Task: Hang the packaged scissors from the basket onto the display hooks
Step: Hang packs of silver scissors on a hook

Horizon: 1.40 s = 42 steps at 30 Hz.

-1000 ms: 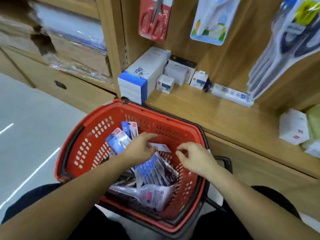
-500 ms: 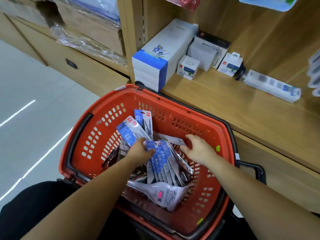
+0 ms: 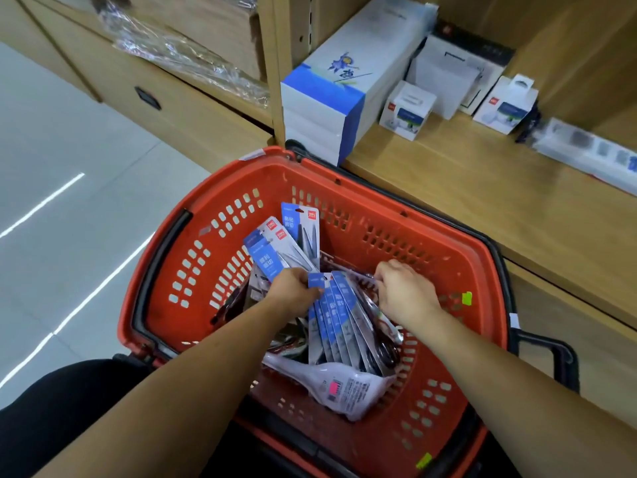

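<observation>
Packaged scissors (image 3: pixel 337 315) fanned mid-basket (image 3: pixel 431 236). Left hand (image 3: pixel 296 293) pinches fan's top; right hand (image 3: pixel 405 293) curled on its right edge. Basket's far rim just beside shelf (image 3: pixel 482 201) edge; open floor (image 3: pixel 86 188) left.

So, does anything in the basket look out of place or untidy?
The blue scissors packs lie fanned in a loose heap in the red basket, and one white pack lies crosswise at their near end, barcode side up.

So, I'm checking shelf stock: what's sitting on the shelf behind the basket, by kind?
Small white boxes: 2
Black-topped white box: 1
Blue-white stack: 1
Long white pack, blurred: 1
Total: 5
</observation>
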Each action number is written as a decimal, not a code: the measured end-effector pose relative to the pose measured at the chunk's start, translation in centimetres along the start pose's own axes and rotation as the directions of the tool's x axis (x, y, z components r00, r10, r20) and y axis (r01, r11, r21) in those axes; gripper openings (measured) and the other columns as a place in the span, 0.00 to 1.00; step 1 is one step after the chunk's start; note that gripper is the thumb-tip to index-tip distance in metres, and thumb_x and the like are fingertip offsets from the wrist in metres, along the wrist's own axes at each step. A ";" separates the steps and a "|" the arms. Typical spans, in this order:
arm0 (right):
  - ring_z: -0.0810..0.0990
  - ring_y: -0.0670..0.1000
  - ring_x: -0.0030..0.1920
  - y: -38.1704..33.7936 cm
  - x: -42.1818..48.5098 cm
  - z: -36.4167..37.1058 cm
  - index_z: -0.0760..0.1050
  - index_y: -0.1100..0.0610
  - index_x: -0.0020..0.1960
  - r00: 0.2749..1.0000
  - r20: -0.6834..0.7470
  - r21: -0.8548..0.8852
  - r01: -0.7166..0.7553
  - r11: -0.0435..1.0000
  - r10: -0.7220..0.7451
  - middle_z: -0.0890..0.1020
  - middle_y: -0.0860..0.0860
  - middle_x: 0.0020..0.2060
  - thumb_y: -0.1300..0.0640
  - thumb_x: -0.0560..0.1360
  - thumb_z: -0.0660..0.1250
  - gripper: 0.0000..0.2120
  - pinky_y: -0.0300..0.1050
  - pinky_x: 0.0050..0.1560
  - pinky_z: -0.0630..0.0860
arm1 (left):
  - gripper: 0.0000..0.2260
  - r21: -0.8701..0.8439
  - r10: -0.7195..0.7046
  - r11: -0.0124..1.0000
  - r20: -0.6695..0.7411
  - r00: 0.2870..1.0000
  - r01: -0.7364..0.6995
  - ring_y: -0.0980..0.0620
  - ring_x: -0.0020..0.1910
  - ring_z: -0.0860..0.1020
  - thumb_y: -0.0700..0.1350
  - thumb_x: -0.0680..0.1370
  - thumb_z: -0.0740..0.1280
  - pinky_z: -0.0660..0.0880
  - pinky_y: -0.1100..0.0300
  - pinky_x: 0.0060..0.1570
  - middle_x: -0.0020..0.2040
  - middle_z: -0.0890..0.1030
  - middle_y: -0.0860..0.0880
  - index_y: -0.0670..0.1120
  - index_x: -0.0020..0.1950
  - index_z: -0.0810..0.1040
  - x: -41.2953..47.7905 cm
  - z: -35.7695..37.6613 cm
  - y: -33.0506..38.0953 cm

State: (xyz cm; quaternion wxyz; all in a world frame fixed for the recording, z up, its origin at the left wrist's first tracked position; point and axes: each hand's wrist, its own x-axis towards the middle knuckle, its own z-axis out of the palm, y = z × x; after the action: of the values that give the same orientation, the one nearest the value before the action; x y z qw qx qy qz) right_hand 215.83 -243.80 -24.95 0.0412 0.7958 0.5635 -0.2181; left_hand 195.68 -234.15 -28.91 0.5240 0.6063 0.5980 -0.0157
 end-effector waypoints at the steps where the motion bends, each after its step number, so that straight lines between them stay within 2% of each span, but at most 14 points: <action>1: 0.75 0.56 0.66 0.0 -0.4 -0.2 0.76 0.53 0.59 0.999 0.038 -0.029 0.011 1.000 -0.010 0.75 0.51 0.63 0.56 0.83 0.63 0.06 0.50 0.59 0.75 | 0.05 0.007 -0.009 1.000 -0.001 1.000 0.009 0.45 0.46 0.85 0.45 0.81 0.73 0.84 0.52 0.45 0.47 0.85 0.44 0.44 0.50 0.80 0.1 0.0 0.1; 5: 0.59 0.57 0.83 -0.3 -2.8 -0.4 0.67 0.50 0.54 0.978 0.199 -0.027 0.064 0.998 -0.057 0.55 0.51 0.84 0.60 0.82 0.65 0.08 0.54 0.72 0.73 | 0.05 0.139 -0.013 0.990 -0.012 1.000 0.015 0.44 0.47 0.82 0.42 0.83 0.68 0.78 0.53 0.43 0.48 0.82 0.42 0.41 0.49 0.79 0.4 0.1 0.2; 8: 0.79 0.59 0.65 -0.9 -4.6 0.2 0.65 0.49 0.55 0.933 0.348 0.051 0.078 0.996 -0.091 0.76 0.55 0.67 0.58 0.82 0.63 0.08 0.49 0.56 0.76 | 0.08 0.167 -0.001 0.986 -0.050 0.999 0.009 0.45 0.41 0.77 0.44 0.85 0.64 0.73 0.55 0.39 0.43 0.77 0.43 0.39 0.50 0.74 0.3 0.0 0.2; 14: 0.80 0.54 0.54 -0.8 -4.4 1.7 0.71 0.43 0.52 0.943 0.324 0.250 -0.004 0.968 -0.080 0.77 0.45 0.51 0.58 0.77 0.72 0.13 0.47 0.53 0.77 | 0.09 -0.030 0.018 0.999 -0.175 0.984 -0.023 0.46 0.35 0.73 0.46 0.87 0.61 0.72 0.55 0.36 0.39 0.75 0.43 0.41 0.51 0.73 0.3 -0.4 0.4; 17: 0.77 0.50 0.63 -0.4 -3.3 1.5 0.67 0.47 0.77 0.943 0.334 0.573 -0.214 0.791 0.014 0.78 0.46 0.63 0.52 0.82 0.70 0.25 0.46 0.67 0.73 | 0.13 -0.096 0.027 0.994 -0.194 0.981 -0.046 0.46 0.33 0.70 0.48 0.86 0.63 0.69 0.56 0.36 0.36 0.72 0.43 0.43 0.45 0.71 -0.3 -0.2 0.6; 19: 0.75 0.50 0.64 -0.6 -2.8 1.4 0.65 0.50 0.81 0.914 0.399 0.656 -0.343 0.672 0.077 0.78 0.46 0.64 0.52 0.85 0.66 0.26 0.46 0.68 0.71 | 0.17 -0.140 0.029 0.989 -0.146 0.989 -0.050 0.47 0.34 0.69 0.53 0.85 0.66 0.69 0.55 0.37 0.36 0.70 0.42 0.42 0.42 0.71 -0.8 0.1 0.8; 21: 0.77 0.52 0.61 -0.9 -2.3 2.3 0.78 0.49 0.71 0.894 0.432 0.632 -0.391 0.670 0.115 0.78 0.50 0.64 0.52 0.85 0.65 0.14 0.46 0.63 0.74 | 0.23 -0.160 0.044 0.986 -0.073 0.996 -0.055 0.46 0.35 0.71 0.59 0.81 0.69 0.69 0.55 0.36 0.34 0.69 0.43 0.42 0.40 0.70 -1.3 0.4 0.9; 23: 0.78 0.55 0.61 -1.3 -1.9 3.6 0.83 0.44 0.52 0.895 0.407 0.586 -0.407 0.700 0.180 0.76 0.52 0.65 0.52 0.83 0.68 0.06 0.47 0.63 0.75 | 0.21 -0.141 0.060 0.988 0.026 0.998 -0.056 0.44 0.42 0.81 0.62 0.77 0.74 0.77 0.55 0.38 0.39 0.81 0.47 0.44 0.45 0.80 -1.8 0.5 0.8; 26: 0.80 0.56 0.56 -1.4 -1.7 5.7 0.80 0.46 0.42 0.888 0.377 0.602 -0.450 0.660 0.263 0.79 0.52 0.58 0.55 0.81 0.69 0.10 0.49 0.59 0.78 | 0.15 -0.076 0.056 0.996 0.139 0.989 -0.046 0.47 0.54 0.85 0.49 0.78 0.76 0.83 0.50 0.48 0.55 0.86 0.48 0.51 0.63 0.81 -2.0 0.8 0.5; 29: 0.81 0.51 0.49 -1.3 -1.4 5.3 0.79 0.49 0.56 0.875 0.385 0.680 -0.485 0.550 0.295 0.83 0.52 0.58 0.57 0.81 0.71 0.06 0.46 0.53 0.77 | 0.13 -0.061 0.035 0.998 0.112 0.993 -0.028 0.44 0.54 0.85 0.41 0.81 0.70 0.83 0.43 0.57 0.55 0.86 0.46 0.50 0.65 0.79 -2.1 0.9 0.6; 33: 0.78 0.55 0.60 -1.3 -1.1 4.2 0.63 0.53 0.81 0.806 0.520 0.710 -0.592 0.381 0.283 0.76 0.55 0.71 0.52 0.80 0.74 0.34 0.47 0.59 0.73 | 0.12 -0.110 0.059 0.993 0.115 0.992 -0.046 0.47 0.54 0.83 0.37 0.83 0.66 0.81 0.51 0.54 0.53 0.86 0.47 0.49 0.63 0.79 -2.4 0.5 1.1; 35: 0.79 0.59 0.65 -1.3 -1.1 4.1 0.62 0.49 0.82 0.773 0.576 0.692 -0.634 0.344 0.265 0.77 0.53 0.72 0.45 0.74 0.78 0.42 0.55 0.63 0.77 | 0.13 -0.116 0.079 0.991 0.095 0.992 -0.067 0.47 0.55 0.83 0.35 0.83 0.65 0.80 0.54 0.52 0.55 0.86 0.46 0.48 0.64 0.79 -2.9 0.3 1.0; 37: 0.81 0.59 0.62 -1.5 -1.2 3.9 0.63 0.49 0.81 0.781 0.569 0.714 -0.624 0.317 0.257 0.78 0.53 0.69 0.43 0.71 0.81 0.45 0.61 0.55 0.83 | 0.12 -0.106 0.092 0.991 0.049 0.995 -0.086 0.45 0.55 0.83 0.35 0.82 0.64 0.80 0.50 0.54 0.55 0.86 0.45 0.47 0.63 0.79 -3.5 0.1 0.8; 42: 0.85 0.55 0.55 -2.1 -1.4 2.4 0.75 0.51 0.69 0.835 0.507 0.807 -0.547 0.222 0.214 0.84 0.53 0.60 0.50 0.69 0.84 0.33 0.59 0.51 0.85 | 0.06 -0.157 0.103 0.979 -0.153 0.983 -0.127 0.44 0.47 0.84 0.38 0.83 0.65 0.83 0.48 0.45 0.49 0.85 0.45 0.47 0.56 0.79 -5.2 -1.6 0.4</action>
State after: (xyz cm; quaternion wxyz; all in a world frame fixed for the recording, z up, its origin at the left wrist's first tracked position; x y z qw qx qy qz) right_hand 212.79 -244.96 -26.19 -0.2878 0.7427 0.1047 -0.5955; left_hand 193.52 -236.72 -24.58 0.5281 0.5937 0.5973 0.1085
